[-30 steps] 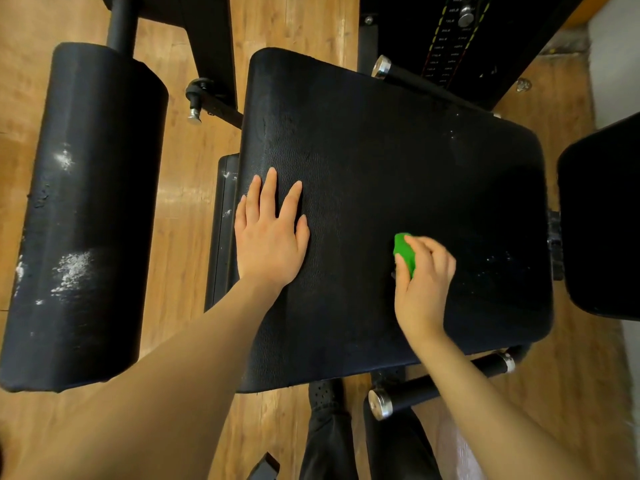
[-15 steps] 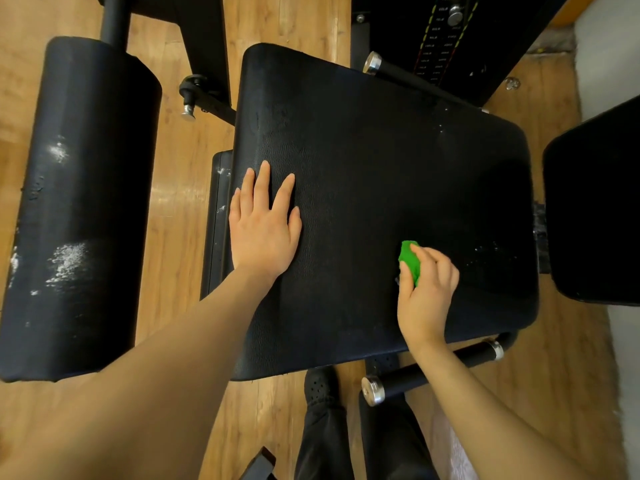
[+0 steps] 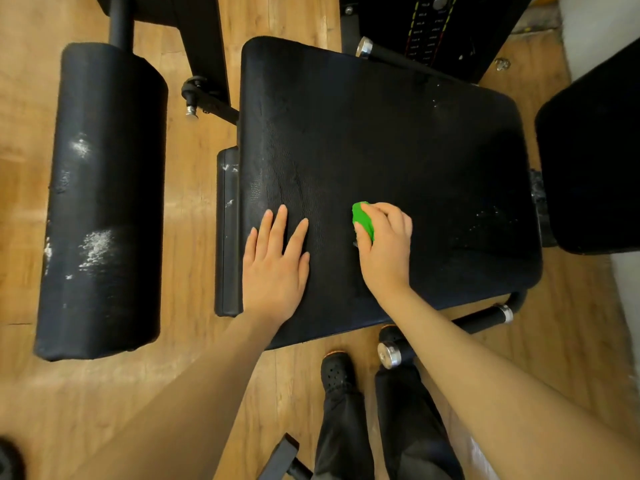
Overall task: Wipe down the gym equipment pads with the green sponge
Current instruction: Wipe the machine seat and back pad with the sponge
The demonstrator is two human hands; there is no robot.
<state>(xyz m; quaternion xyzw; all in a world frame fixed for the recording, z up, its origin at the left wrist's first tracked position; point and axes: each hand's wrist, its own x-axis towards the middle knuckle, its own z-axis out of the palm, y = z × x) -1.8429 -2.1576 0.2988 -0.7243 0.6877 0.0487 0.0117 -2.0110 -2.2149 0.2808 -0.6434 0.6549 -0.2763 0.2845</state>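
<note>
A large black seat pad [image 3: 398, 140] fills the middle of the view. My right hand [image 3: 386, 247] presses a green sponge [image 3: 363, 219] onto its near middle; only the sponge's left end shows past my fingers. My left hand [image 3: 275, 265] lies flat on the pad's near left part, fingers apart, holding nothing. White specks mark the pad's right side [image 3: 485, 220]. A long black roller pad [image 3: 104, 202] with white scuffed patches stands to the left.
Another black pad [image 3: 595, 161] is at the right edge. A weight stack [image 3: 429, 26] stands behind the seat. Chrome-capped black handles [image 3: 391, 353] stick out below the seat's front. My legs and a black shoe [image 3: 334, 374] are on the wooden floor [image 3: 194, 188].
My right hand has slid the sponge leftward across the seat pad, closer to my left hand. My left hand stays flat on the pad. The camera view has shifted.
</note>
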